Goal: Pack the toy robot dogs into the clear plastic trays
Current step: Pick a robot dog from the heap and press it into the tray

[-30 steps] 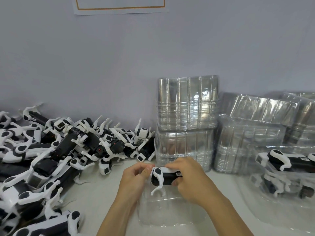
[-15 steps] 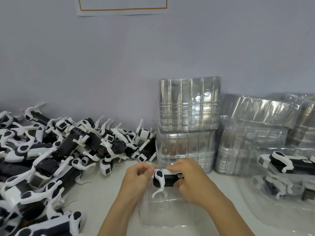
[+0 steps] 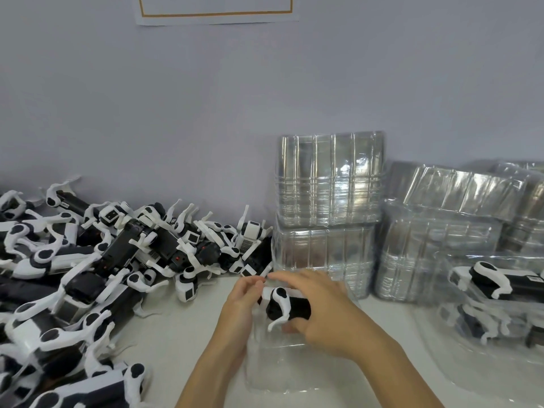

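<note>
White tabletop (image 3: 182,346) against a pale grey wall (image 3: 265,83); a sheet of paper with an orange border (image 3: 216,10) hung on the wall above.

Landmark: the clear tray (image 3: 282,369) lying flat in front of the person. One toy dog (image 3: 287,304), black body with white legs, was held directly over the tray's far end. Left hand (image 3: 240,307) pinched the dog's near-left end with curled fingers; right hand (image 3: 326,316) wrapped round its body from the right, thumb beneath.

Versus half a second earlier: the dog sat slightly lower toward the tray, and the right hand's fingers had spread further across its top.

Counts: 1 dog in hand. Left of the tray, a loose pile of dogs (image 3: 88,275), too tangled to count. Behind the tray, 2 stacks of empty trays (image 3: 329,207), one atop the other; further stacks to their right (image 3: 441,237), number unclear. Right of the tray, packed trays (image 3: 494,293) with at least 2 dogs visible.
</note>
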Action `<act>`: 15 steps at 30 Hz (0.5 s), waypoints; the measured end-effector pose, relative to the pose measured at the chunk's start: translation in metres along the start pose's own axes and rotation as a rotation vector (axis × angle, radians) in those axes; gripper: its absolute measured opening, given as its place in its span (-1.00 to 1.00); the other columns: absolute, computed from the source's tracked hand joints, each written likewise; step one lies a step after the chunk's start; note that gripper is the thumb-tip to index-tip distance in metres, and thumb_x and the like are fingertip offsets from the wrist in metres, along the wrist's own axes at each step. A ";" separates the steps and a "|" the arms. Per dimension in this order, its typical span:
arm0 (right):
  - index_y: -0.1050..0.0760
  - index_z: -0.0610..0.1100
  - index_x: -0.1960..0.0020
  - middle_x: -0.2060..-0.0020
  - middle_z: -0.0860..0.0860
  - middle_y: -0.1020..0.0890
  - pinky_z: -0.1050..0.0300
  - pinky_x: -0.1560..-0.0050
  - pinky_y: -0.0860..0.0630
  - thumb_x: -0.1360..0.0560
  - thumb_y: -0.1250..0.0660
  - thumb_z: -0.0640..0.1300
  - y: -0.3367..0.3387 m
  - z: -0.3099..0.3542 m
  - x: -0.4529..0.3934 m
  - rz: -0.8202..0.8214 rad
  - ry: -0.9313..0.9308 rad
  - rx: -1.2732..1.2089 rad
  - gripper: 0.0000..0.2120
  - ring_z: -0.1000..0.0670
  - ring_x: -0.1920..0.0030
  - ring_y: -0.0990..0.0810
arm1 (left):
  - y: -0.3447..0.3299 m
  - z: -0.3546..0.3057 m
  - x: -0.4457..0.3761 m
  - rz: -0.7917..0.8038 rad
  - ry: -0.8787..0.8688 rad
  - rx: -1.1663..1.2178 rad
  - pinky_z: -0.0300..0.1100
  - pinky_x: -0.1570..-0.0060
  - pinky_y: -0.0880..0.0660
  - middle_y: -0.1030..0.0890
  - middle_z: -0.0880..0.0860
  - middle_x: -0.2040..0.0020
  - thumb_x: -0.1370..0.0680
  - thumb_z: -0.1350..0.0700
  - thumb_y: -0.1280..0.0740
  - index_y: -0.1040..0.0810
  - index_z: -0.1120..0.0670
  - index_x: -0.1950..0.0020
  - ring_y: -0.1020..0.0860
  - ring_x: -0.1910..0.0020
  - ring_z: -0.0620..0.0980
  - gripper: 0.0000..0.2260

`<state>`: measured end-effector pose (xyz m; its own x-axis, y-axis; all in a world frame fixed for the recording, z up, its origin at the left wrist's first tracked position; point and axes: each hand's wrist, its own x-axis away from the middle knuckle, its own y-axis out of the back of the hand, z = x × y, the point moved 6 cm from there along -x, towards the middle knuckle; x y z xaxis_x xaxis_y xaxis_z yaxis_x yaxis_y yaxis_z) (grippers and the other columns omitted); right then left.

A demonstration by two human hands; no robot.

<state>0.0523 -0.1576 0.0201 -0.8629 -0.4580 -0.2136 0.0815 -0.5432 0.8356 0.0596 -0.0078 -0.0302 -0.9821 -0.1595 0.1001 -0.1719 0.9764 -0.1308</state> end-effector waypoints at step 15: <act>-0.53 0.23 -0.24 0.12 0.21 -0.41 0.17 0.07 -0.40 -0.46 -0.49 0.02 -0.008 0.015 -0.015 -0.028 0.040 0.234 -0.63 0.12 0.01 -0.35 | 0.001 0.000 -0.007 -0.048 -0.091 -0.127 -0.08 -0.18 -0.53 -0.69 0.02 -0.02 -0.70 0.20 -0.18 -0.64 -0.02 -0.03 -0.63 -0.10 0.00 -0.74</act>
<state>0.0568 -0.1365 0.0244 -0.8426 -0.4749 -0.2539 -0.0636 -0.3804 0.9226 0.0659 -0.0053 -0.0306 -0.9770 -0.2130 0.0127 -0.2131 0.9770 -0.0012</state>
